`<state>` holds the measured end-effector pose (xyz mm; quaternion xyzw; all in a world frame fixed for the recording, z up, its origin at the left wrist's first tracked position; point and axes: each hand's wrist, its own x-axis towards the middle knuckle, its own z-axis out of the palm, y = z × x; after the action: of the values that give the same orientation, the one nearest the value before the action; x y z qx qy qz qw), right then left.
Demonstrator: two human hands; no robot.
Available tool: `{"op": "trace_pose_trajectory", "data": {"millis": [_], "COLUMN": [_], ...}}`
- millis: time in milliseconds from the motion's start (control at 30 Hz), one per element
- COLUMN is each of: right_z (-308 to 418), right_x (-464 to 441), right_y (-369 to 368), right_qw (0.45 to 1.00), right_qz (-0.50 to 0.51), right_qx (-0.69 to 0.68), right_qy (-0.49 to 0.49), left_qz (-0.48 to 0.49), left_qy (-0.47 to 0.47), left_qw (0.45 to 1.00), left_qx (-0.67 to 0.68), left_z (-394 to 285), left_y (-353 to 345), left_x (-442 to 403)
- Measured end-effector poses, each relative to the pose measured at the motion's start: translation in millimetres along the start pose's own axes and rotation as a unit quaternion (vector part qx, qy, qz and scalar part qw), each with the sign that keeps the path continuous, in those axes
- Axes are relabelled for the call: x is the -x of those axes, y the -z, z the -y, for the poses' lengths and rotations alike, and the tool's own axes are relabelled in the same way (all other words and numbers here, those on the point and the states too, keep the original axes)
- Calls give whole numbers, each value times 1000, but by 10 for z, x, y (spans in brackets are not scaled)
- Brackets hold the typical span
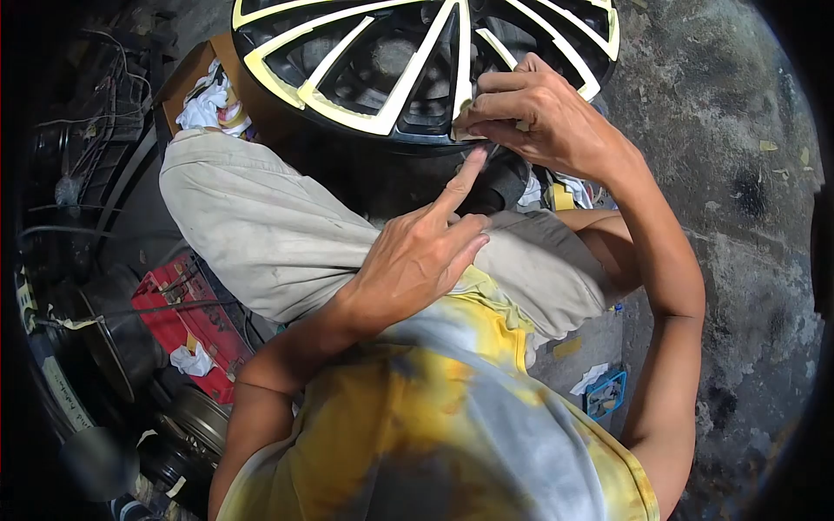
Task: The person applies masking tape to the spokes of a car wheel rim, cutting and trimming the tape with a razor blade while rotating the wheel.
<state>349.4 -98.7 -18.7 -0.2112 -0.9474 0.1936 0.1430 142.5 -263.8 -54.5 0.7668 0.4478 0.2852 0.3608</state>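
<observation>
A black wheel rim [395, 143] lies in front of me, its spokes outlined with pale yellow masking tape [343, 113]. My right hand [547, 113] is closed in a pinch at the rim's near edge, on the lower end of a strip of the tape. Its fingertips partly hide that end. Just below the edge is my left hand [426, 243], its index finger stretched up toward the same spot and the thumb and other fingers loosely bent. Nothing shows in the left hand.
A cardboard box [228, 65] with crumpled scraps stands left of the rim. Farther down on the left are a red crate [191, 321], more wheels [195, 417] and cables. A small blue tray [605, 395] lies on the stained concrete floor [747, 260] at right.
</observation>
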Motion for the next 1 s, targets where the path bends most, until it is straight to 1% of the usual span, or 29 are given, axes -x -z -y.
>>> {"op": "trace_pose_trajectory", "data": {"millis": [33,133,233,267,333,367,433,467,500,567,600,633,667,767,800,900,1000], "right_z": [8,49,-62,-74,-65,-53,30,154,196,408,543,675,772,940,959,884,793], "right_x": [2,-43,46,91,201,263,385,431,498,528,517,513,519,501,479,436,383], "right_y": [3,68,21,24,25,4,-28,-18,-32,-72,-80,-115,-117,-175,-167,-139,-205], "right_qw": [1000,995,990,985,964,954,926,909,929,947,946,930,922,908,903,917,918], "right_qz": [5,50,36,0,-71,-103,-169,-158,-144,-143,-135,-146,-132,-110,-97,-98,-155], "right_qx": [5,-72,-128,-157,-216,-220,-225,-245,-187,-159,-172,-213,-243,-297,-307,-283,-228], "right_qy": [-3,-43,-47,-76,-136,-174,-251,-299,-286,-240,-239,-261,-269,-274,-284,-263,-285], "left_qz": [0,-2,-10,-13,-20,-23,-52,-68,-61,-51,-65,-77,-88,-62,-42,-44,-121], "left_qy": [1,0,-11,-15,10,24,27,27,12,-15,38,91,143,167,172,167,231], "left_qw": [1000,1000,1000,1000,1000,999,998,997,998,999,995,984,966,921,921,935,929], "left_qx": [-3,-7,-8,-7,14,25,-11,-29,-17,7,71,135,197,347,348,309,262], "left_z": [2,-14,-20,-13,-12,-12,-7,5,41,129,79,-26,-80,100,107,138,261], "left_y": [2,23,64,79,117,132,162,178,177,153,190,257,290,284,335,435,497], "left_x": [0,3,14,28,73,91,77,59,54,48,19,-25,-55,-77,-69,-84,-67]}}
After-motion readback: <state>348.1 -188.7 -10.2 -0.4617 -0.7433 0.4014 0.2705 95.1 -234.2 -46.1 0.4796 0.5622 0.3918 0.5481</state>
